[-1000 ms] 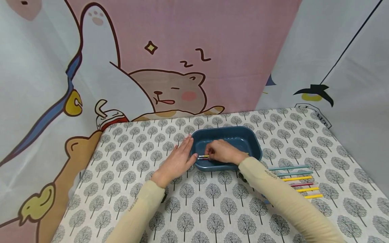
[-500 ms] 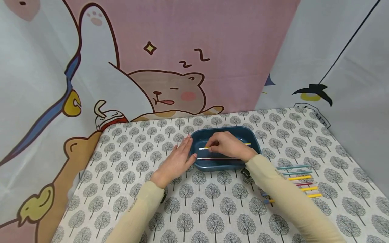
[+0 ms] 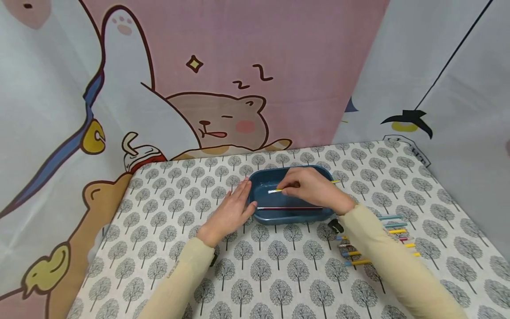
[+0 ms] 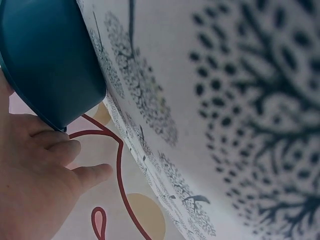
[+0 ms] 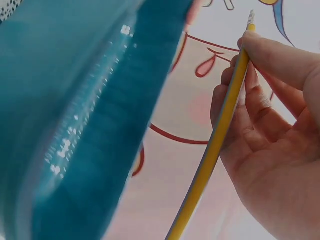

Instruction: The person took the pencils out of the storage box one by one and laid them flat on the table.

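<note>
In the head view a dark blue plastic tray stands on the cloth. My right hand is over it, pinching a yellow pencil near its pale, ridged silvery end between thumb and fingertips. The right wrist view shows the yellow pencil running down past the palm, apart from the tray wall. A dark red pencil lies lengthwise on the tray's floor. My left hand rests against the tray's left side with fingers extended; the left wrist view shows its fingers at the rim.
Several more pencils, yellow, teal and dark red, lie in a row on the tree-print tablecloth, right of the tray and partly under my right forearm. A cartoon-printed curtain rises behind the table.
My right hand has lifted the yellow pencil off the tray's floor and moved up and rightward with it. The dark red pencil stays in the tray. My left hand has not visibly moved.
</note>
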The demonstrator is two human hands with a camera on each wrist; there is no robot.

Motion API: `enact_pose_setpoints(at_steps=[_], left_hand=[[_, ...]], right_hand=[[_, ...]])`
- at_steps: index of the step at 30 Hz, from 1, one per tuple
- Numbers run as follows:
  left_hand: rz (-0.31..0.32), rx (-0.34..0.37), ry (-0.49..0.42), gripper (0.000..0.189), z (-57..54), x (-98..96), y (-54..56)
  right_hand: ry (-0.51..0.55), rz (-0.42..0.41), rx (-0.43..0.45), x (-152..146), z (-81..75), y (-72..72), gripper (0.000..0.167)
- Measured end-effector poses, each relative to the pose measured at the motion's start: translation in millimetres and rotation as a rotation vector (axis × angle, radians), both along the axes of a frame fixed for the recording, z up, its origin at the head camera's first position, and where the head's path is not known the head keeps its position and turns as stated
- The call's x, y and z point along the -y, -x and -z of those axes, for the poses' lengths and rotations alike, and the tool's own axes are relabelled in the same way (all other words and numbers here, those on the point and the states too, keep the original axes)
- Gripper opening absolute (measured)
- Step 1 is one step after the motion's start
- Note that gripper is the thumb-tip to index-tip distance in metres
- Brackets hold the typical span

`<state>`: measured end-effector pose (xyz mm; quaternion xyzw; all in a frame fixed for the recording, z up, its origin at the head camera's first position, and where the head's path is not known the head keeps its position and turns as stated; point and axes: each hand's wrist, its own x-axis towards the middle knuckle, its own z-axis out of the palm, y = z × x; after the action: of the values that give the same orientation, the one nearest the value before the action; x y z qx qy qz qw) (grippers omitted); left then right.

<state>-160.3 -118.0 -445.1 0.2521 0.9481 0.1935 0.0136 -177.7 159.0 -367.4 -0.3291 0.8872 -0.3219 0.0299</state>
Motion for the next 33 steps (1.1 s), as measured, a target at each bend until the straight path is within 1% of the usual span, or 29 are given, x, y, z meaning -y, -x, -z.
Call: enact_pose_setpoints(at_steps=[4, 7, 13, 18, 21, 28, 33], left_hand=[[-0.004, 0.004, -0.003, 0.07, 0.1, 0.3, -0.3], [-0.007, 0.006, -0.003, 0.07, 0.0, 0.1, -0.4], [-0.004, -0.004, -0.01, 0.07, 0.3, 0.4, -0.8], [0.0, -0.012, 0.004, 0.071, 1.3, 0.7, 0.1], [0.0, -0.012, 0.004, 0.071, 2.4, 1.0, 0.7], [-0.005, 0.0, 0.0, 0.07, 3.0, 1.2, 1.1], [-0.004, 0.0, 0.0, 0.07, 2.3, 1.0, 0.8]], right_hand=[[-0.001, 0.015, -0.016, -9, -9.8, -6.3, 0.016], [0.005, 0.009, -0.032, -16, -14.9, -10.7, 0.016], [-0.007, 0.028, -0.057, -34, -21.4, -21.5, 0.018], [-0.023, 0.056, -0.061, -45, -26.0, -30.1, 0.018], [-0.037, 0.061, -0.078, -52, -26.3, -34.2, 0.018], [-0.071, 0.064, -0.159, -66, -23.4, -41.8, 0.02], [-0.068, 0.068, -0.161, -76, -21.2, -48.0, 0.021]])
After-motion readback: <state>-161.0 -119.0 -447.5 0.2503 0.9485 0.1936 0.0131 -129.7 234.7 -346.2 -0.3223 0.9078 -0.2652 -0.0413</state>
